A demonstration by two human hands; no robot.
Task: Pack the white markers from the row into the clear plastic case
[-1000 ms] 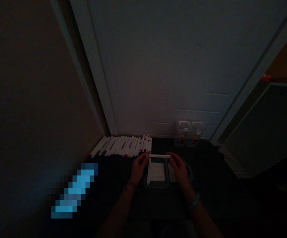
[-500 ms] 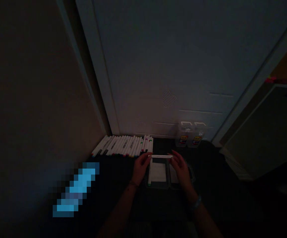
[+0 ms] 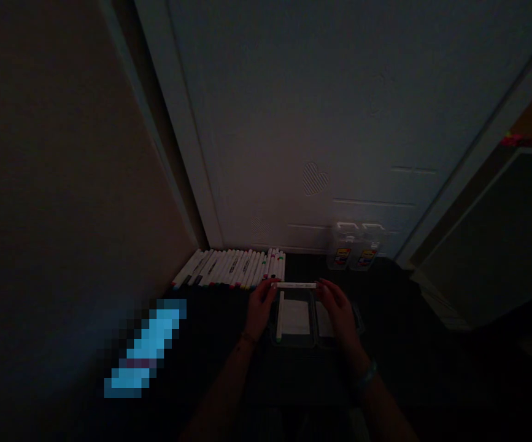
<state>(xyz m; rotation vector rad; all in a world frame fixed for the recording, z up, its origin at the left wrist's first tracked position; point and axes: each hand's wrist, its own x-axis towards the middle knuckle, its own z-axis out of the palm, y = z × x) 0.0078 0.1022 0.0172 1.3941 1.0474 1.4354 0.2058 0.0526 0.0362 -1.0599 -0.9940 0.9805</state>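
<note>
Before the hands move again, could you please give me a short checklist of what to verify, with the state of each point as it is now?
1. Grip: the white marker is held level, the left hand at one end and the right hand at the other. Ok.
2. Clear case: it lies directly under the held marker. Ok.
3. Second marker: it lies along the left side of the case, apart from the held one. Ok.
4. Row of markers: they lie side by side by the door, out of the hands' way. Ok.
5. Caps on the held marker: cannot tell, too dark.
6. Lighting: very dim. Not ok.
</note>
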